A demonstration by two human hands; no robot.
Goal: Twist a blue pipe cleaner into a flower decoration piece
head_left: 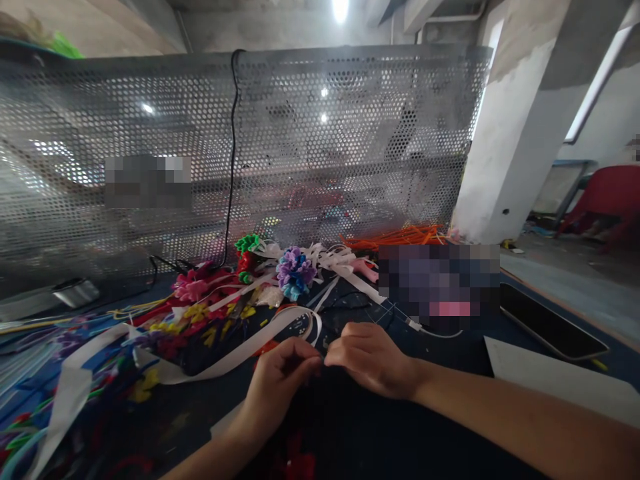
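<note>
My left hand point(280, 383) and my right hand point(373, 357) meet fingertip to fingertip low in the middle of the dark blue table point(450, 347). Both pinch something small and thin between thumb and fingers; what it is cannot be made out. A long white ribbon point(235, 353) curls just left of and behind my left hand. Behind it lies a heap of small coloured artificial flowers point(295, 272), purple, pink, red, yellow and green.
A perforated metal screen point(300, 147) with a black cable point(233, 160) walls off the table's far side. Orange strips point(400, 237) lie at back right. A dark phone point(550, 327) and white sheet point(550, 380) rest at right. Coloured strips crowd the left.
</note>
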